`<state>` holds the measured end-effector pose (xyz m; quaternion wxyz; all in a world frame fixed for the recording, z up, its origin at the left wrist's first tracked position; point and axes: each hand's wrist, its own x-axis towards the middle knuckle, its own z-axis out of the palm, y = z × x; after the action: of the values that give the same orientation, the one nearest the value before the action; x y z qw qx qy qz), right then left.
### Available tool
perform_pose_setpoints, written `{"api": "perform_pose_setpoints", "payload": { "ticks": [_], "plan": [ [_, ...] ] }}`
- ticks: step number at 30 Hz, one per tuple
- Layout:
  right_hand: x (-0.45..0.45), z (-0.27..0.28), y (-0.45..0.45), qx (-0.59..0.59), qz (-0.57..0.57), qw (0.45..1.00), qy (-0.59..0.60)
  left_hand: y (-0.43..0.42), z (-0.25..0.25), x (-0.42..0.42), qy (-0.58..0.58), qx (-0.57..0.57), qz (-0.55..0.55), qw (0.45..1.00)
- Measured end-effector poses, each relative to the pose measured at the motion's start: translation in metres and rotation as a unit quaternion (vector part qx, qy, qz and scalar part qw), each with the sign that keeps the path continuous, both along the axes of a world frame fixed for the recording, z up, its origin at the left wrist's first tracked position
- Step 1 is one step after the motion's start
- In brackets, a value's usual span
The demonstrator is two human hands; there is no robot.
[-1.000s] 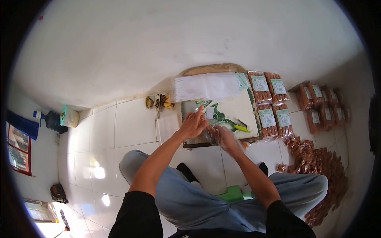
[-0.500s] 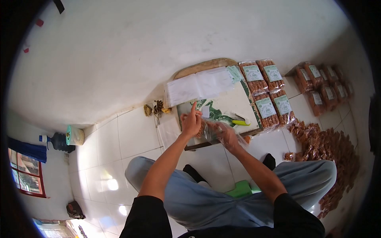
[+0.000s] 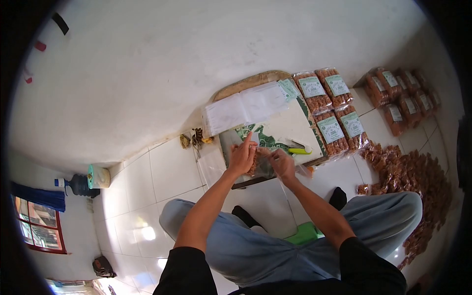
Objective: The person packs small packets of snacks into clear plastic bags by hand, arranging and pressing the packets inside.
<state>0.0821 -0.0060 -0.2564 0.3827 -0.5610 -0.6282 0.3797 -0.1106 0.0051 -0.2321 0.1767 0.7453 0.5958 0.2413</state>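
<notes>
A clear plastic bag [image 3: 254, 168] with brown pieces in its lower part lies at the near edge of a low board. My left hand [image 3: 241, 156] grips its left side, forefinger pointing up over the board. On the right, my right hand [image 3: 282, 166] has its fingers closed on the bag's loose plastic end. A lime-green tool [image 3: 300, 150], its kind unclear, lies on the board just beyond my right hand. Flat clear bags [image 3: 246, 105] are spread behind my hands, with green printed labels [image 3: 288, 88] at their right end.
Filled, labelled packs [image 3: 330, 129] stand right of the board [image 3: 290, 129]; more packs [image 3: 400, 105] are stacked by the wall. A heap of small brown packets [image 3: 410, 184] covers the floor at right. A green object [image 3: 304, 234] lies between my legs. A water jug [image 3: 81, 186] stands far left.
My right hand has closed on the bag's end, its fingers now drawn together. My left hand stays at the bag's left side. The view has shifted slightly.
</notes>
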Motion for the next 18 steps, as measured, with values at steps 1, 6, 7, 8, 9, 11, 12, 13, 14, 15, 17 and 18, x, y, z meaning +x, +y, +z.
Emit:
{"api": "perform_pose_setpoints", "payload": {
  "ticks": [1, 6, 7, 8, 9, 11, 12, 13, 14, 15, 17, 18],
  "plan": [
    [0.000, 0.000, 0.001, -0.001, -0.001, 1.000, 0.001, -0.001, 0.001, 0.001, 0.016, 0.004, -0.014, 1.000],
    [0.005, 0.004, 0.006, 0.030, 0.046, 0.997, 0.057, -0.001, 0.005, 0.003, 0.103, 0.052, -0.041, 0.992],
    [0.006, 0.010, 0.008, 0.030, 0.045, 0.997, 0.057, -0.001, 0.007, 0.004, 0.119, 0.060, -0.043, 0.990],
    [0.007, 0.015, 0.009, -0.028, 0.054, 0.998, 0.030, -0.001, 0.010, 0.004, 0.120, 0.060, -0.044, 0.990],
    [0.007, 0.021, 0.010, -0.087, 0.063, 0.994, 0.004, -0.001, 0.011, 0.004, 0.110, 0.047, -0.048, 0.992],
    [0.006, 0.009, 0.014, -0.043, 0.081, 0.996, 0.007, 0.000, 0.014, 0.006, 0.101, 0.034, -0.052, 0.993],
    [0.005, 0.015, 0.014, 0.001, 0.100, 0.995, 0.009, -0.001, 0.013, 0.007, 0.064, 0.046, -0.061, 0.995],
    [0.005, 0.022, 0.014, 0.001, 0.098, 0.995, 0.011, 0.000, 0.013, 0.008, 0.027, 0.058, -0.070, 0.995],
    [0.003, 0.028, 0.015, 0.010, 0.110, 0.993, -0.041, 0.000, 0.012, 0.008, 0.029, 0.057, -0.072, 0.995],
    [0.003, 0.036, 0.014, 0.017, 0.121, 0.988, -0.093, 0.001, 0.009, 0.008, 0.006, 0.060, -0.063, 0.996],
    [0.000, 0.026, 0.017, 0.007, 0.127, 0.983, -0.134, 0.001, 0.003, 0.006, -0.016, 0.063, -0.056, 0.996],
    [-0.001, 0.028, 0.018, -0.002, 0.134, 0.975, -0.176, 0.000, 0.004, 0.005, 0.037, 0.081, -0.031, 0.996]
  ]
}}
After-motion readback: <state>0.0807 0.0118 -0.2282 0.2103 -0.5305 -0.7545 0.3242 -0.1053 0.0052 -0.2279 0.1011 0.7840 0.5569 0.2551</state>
